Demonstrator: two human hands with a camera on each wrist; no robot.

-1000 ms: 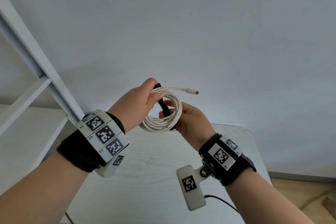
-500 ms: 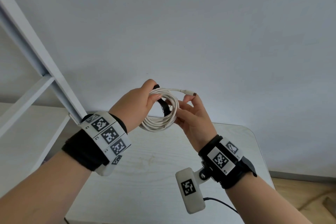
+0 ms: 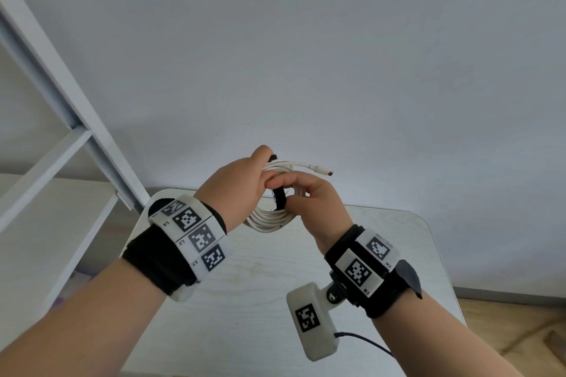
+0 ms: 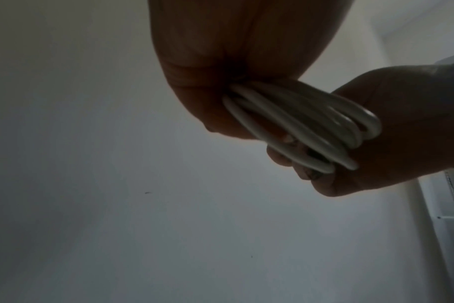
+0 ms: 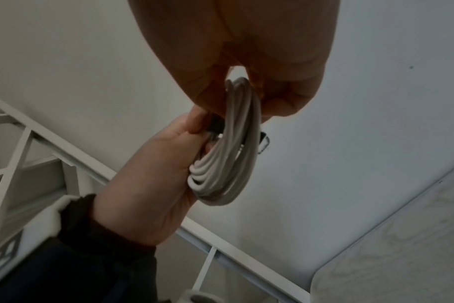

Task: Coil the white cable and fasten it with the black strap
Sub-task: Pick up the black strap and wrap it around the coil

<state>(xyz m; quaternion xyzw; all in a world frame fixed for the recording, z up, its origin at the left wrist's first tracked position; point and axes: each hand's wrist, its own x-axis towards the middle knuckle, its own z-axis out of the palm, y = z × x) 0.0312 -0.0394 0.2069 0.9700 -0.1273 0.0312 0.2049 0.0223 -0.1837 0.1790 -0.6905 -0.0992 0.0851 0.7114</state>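
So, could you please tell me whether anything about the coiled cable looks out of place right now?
Only one thing: the white cable's connector end sticks out loose from the top of the coil, past the black strap. Otherwise the loops look tidy.

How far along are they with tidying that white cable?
Coiling looks done: the white cable hangs in neat loops from the left hand. In hand: the right hand pinches the black strap across the loops. Left: closing the strap; whether it is fastened cannot be seen.
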